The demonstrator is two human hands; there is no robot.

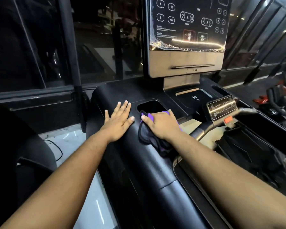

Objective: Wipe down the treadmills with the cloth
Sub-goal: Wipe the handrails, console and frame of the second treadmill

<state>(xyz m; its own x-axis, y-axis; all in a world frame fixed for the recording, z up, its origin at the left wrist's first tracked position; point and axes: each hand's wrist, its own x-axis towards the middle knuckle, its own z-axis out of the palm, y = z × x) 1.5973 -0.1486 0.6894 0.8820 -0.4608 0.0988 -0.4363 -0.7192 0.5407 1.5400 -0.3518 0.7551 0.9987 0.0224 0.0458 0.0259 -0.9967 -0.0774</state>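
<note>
A black treadmill fills the view, and its broad left armrest (139, 162) runs from the console toward me. My left hand (118, 120) lies flat on the armrest with the fingers spread and straight. Just to its right, my right hand (160, 123) presses a purple and dark cloth (147, 134) onto the armrest at the near edge of a cup holder (149, 105). Part of the cloth bunches under my right wrist. The console screen (186, 30) stands upright behind, with peeling film along its lower edge.
A small control panel (221, 107) with an orange safety clip (228, 119) sits right of the cup holder, above a curved handlebar (200, 131). Dark windows (40, 47) run along the left. A black cable (58, 151) lies on the white floor at left.
</note>
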